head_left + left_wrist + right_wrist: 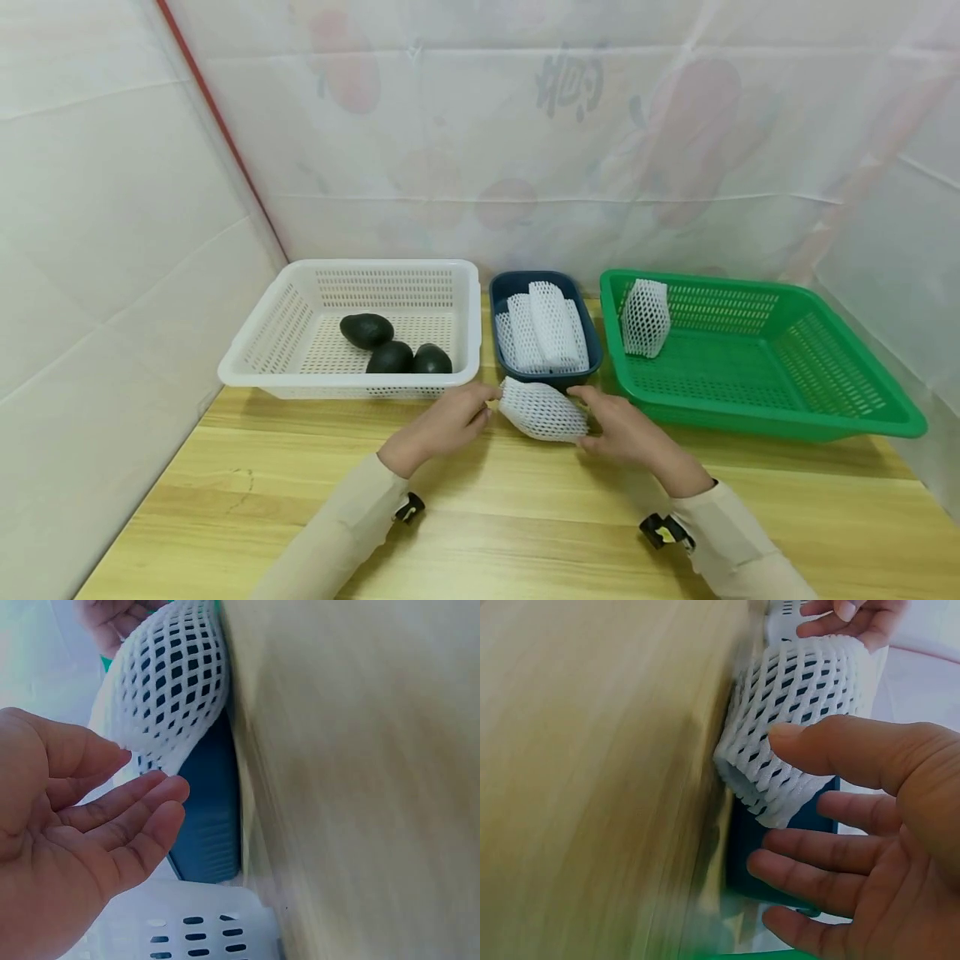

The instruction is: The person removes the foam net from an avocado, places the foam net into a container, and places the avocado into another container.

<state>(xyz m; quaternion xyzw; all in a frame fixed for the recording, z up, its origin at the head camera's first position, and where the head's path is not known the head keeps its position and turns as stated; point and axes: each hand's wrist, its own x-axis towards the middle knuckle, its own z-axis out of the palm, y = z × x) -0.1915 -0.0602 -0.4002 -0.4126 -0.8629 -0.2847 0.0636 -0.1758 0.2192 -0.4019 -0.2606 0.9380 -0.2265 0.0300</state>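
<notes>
A white foam net sleeve [543, 410], bulging around a dark avocado, lies on its side before the blue basket. My left hand [457, 414] is at the sleeve's left end; in the left wrist view its thumb [97, 750] meets the mesh edge, the other fingers loosely bent below. My right hand [618, 425] is at the other end with fingers spread; in the right wrist view its thumb [825, 746] overlaps the mesh near the sleeve's open rim. Neither hand closes round the sleeve. Several dark avocados [390, 357] lie unwrapped in the white basket [258, 367].
The blue basket [592, 333] holds several flat foam net sleeves [551, 325]. At the right, a green basket [787, 417] has one netted fruit [647, 318] standing in its left corner. All three line the back of the wooden table [510, 525], against a white curtain [450, 150].
</notes>
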